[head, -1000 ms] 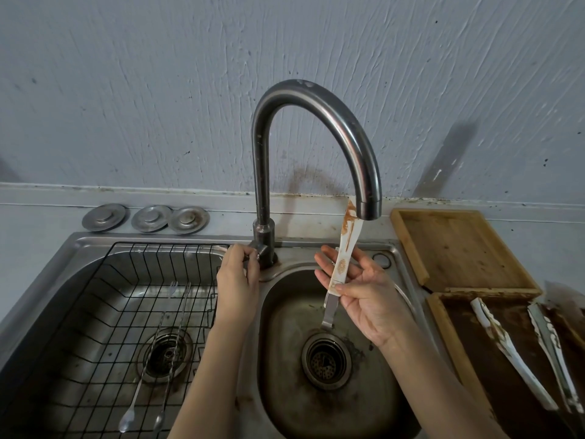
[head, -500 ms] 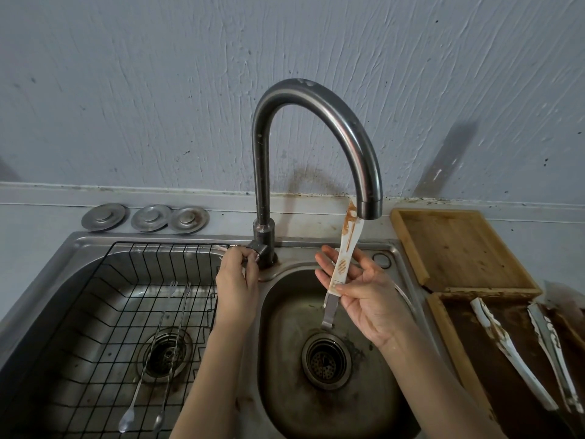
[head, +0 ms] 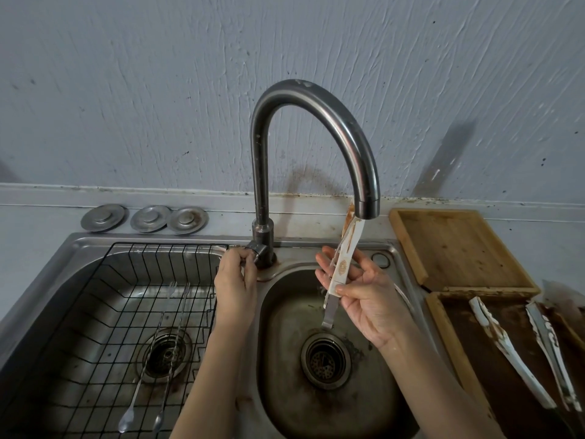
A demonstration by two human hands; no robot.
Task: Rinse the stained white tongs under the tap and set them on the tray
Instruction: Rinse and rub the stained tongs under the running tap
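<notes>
No brand or writing is showing anywhere. The right hand (head: 368, 299) is pinching the stained white tongs (head: 343, 261) between thumb and fingers, holding them upright over the right sink basin (head: 285, 359) with their brown-stained tip touching the tap (head: 316, 122) spout, where water is starting to run down them. The left hand (head: 235, 280) is curling its grip around the tap handle (head: 253, 248) at the base. A black wire rack (head: 110, 312) holding two long spoons (head: 142, 375) is sitting in the left basin. On the table to the right, an empty-looking wooden tray (head: 456, 248) is lying beside a stained tray (head: 474, 359) carrying two more tongs (head: 512, 353).
</notes>
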